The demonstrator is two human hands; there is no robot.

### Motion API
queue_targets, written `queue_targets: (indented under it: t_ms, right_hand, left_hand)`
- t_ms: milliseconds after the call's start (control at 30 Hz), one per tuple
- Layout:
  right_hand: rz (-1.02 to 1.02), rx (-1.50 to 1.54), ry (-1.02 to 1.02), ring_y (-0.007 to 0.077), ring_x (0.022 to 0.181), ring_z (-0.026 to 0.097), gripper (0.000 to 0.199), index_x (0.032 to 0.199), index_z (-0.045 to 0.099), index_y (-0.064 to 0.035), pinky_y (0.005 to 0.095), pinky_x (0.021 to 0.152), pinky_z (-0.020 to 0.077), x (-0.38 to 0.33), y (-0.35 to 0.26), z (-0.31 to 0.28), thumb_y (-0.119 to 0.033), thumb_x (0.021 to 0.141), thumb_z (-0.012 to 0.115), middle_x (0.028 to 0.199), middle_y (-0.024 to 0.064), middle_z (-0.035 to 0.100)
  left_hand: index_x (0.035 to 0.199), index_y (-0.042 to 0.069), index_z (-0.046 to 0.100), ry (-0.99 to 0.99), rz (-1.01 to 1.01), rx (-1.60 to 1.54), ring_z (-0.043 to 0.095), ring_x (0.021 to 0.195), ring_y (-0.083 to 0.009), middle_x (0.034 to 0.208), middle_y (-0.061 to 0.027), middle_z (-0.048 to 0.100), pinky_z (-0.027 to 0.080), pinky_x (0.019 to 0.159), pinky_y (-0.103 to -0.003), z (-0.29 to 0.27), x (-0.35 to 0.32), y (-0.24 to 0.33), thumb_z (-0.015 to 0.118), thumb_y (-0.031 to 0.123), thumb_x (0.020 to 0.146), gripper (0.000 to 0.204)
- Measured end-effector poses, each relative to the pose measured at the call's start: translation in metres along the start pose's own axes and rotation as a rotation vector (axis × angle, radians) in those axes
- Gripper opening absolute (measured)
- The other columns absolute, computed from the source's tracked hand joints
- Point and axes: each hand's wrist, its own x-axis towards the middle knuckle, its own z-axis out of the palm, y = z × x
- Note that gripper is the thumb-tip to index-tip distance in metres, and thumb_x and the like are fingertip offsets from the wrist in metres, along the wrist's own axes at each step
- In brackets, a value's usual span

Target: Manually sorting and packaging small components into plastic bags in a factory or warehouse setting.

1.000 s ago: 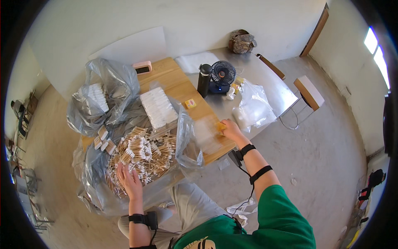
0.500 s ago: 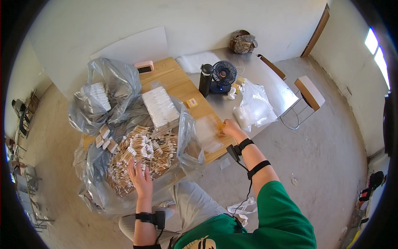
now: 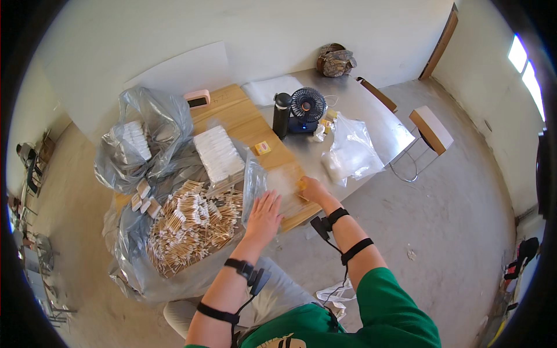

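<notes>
Over the wooden tabletop, my right hand [image 3: 315, 191] has its fingers curled round a small yellow-orange thing [image 3: 301, 184], too blurred to name. It is at the right edge of a pile of flat clear plastic bags [image 3: 281, 178]. My left hand [image 3: 264, 218] has its fingers stretched out, holds nothing, and hovers by the rim of a grey plastic bag [image 3: 253, 177]. Left of it, a big heap of wooden-stick cotton swabs [image 3: 191, 223] lies on the spread grey plastic. Behind the heap sits a clear pack of white-wrapped bundles [image 3: 219, 153].
Several small packs [image 3: 145, 200] lie left of the heap, before another grey bag [image 3: 156, 113]. A yellow box [image 3: 263, 147], black bottle [image 3: 282, 115], small fan [image 3: 308, 104] and clear bags [image 3: 354, 148] stand or lie farther back. A stool [image 3: 431, 130] is beyond the metal table.
My left hand has left the swab heap and moved right, toward the clear bags. My right hand has shifted slightly left and nearer, still closed.
</notes>
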Motion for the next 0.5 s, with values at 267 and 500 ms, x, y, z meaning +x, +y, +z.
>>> queue_targets:
  t_ms: [267, 500]
  right_hand:
    - [-0.037, 0.058, 0.042, 0.0334, 0.108, 0.056, 0.05, 0.12, 0.056, -0.0124, 0.0416, 0.091, 0.045, -0.009, 0.008, 0.005, -0.029, 0.074, 0.066, 0.114, 0.0168, 0.061]
    - [0.038, 0.314, 0.051, 0.0327, 0.104, 0.057, 0.034, 0.108, 0.063, -0.0108, 0.0387, 0.086, 0.0464, -0.033, 0.027, -0.01, -0.016, 0.074, 0.066, 0.112, 0.0137, 0.061]
  left_hand:
    - [0.141, 0.011, 0.033, -0.399, -0.086, 0.037, 0.02, 0.139, -0.0292, 0.15, -0.0115, 0.024, 0.018, 0.112, -0.046, 0.055, 0.05, 0.0, 0.056, 0.03, 0.087, 0.061]
    - [0.141, 0.012, 0.032, -0.387, -0.097, -0.001, 0.015, 0.14, -0.0331, 0.15, -0.0126, 0.022, 0.016, 0.112, -0.049, 0.076, 0.038, -0.016, 0.054, 0.036, 0.087, 0.064]
